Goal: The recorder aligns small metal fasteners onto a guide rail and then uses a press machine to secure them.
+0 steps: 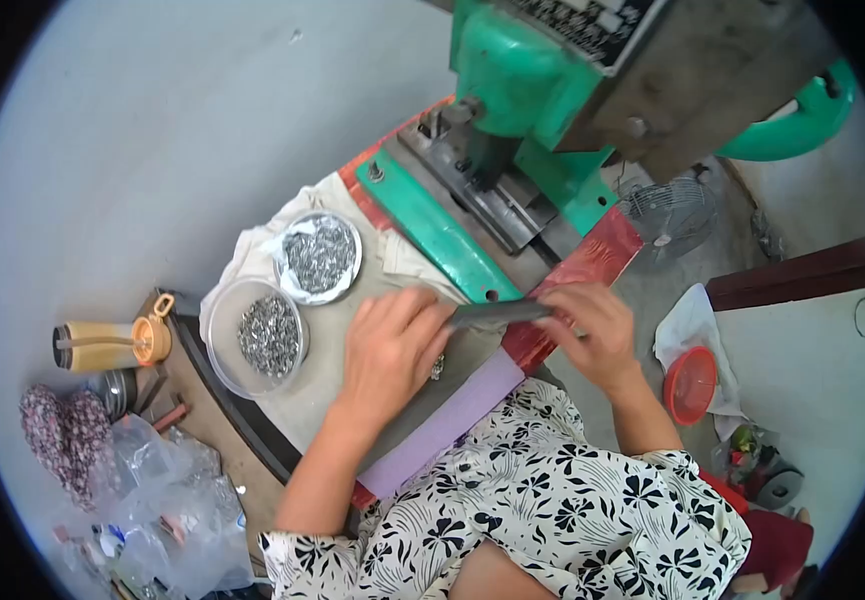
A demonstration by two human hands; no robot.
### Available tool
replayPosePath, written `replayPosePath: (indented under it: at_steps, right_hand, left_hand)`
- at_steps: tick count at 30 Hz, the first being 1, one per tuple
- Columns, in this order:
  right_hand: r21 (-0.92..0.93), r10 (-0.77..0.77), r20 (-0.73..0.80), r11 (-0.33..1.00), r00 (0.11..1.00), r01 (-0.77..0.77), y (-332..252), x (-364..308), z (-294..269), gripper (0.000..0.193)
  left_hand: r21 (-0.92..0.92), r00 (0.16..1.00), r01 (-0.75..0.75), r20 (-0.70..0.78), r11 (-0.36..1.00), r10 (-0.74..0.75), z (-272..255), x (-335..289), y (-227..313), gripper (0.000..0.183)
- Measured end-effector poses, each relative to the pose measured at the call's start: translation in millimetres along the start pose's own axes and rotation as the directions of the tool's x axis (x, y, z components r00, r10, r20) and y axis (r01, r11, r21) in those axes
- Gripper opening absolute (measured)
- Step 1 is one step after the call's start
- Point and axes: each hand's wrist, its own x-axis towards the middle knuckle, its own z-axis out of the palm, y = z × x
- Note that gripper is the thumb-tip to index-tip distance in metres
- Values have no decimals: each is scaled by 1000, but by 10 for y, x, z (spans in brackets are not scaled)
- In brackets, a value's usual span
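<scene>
here we are at the green press (527, 75), and both hands are busy. the left hand (392, 345) has its fingers curled over one end of a dark bar (500, 313), and the right hand (592, 328) pinches the other end, a little blurred. so the hands are apart, with the bar stretched between them, both clamped on that one thing.

and where is the bar? up off the bench, just in front of the lower corner of the press's green base (432, 225); whether it touches there, i can't tell from here. it isn't in the tooling (497, 195) under the ram, that much is plain.

how far along, then? over on the person's left, a clear tub (218, 350) carries a good heap of small shiny metal pieces, and the white-lined bowl (323, 298) touching or just beside it is heaped too. plenty on show, i'd say, but which lot is finished and which is waiting, nobody could call from these two heaps. a few bits (437, 368) glint by the left hand, outside both containers, so those, at least, look unsorted. and the bar itself? in hand, not set down.
</scene>
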Motion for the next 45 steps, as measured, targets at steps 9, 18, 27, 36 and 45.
replayPosePath:
  at_steps: [9,18,27,36,45]
  right_hand:
    - [67,278,-198,960,940,-270,366,42,-68,23]
    - [106,358,-204,933,911,-343,259,-172,-163,17]
    - [95,381,-221,925,898,-369,111,-265,-177,16]
    - [111,405,-172,914,898,-391,70,-134,-79,17]
    - [173,366,-170,925,915,-338,204,189,234,19]
  left_hand:
    - [0,960,-217,182,976,213,360,1202,-220,22]
    - [48,877,-408,298,912,377,487,1409,-86,9]
    - [106,796,-545,379,832,473,510,1460,19,8]
    - [100,811,-487,421,868,407,403,1392,11,11]
    - [243,935,-343,180,907,306,599,805,-6,46]
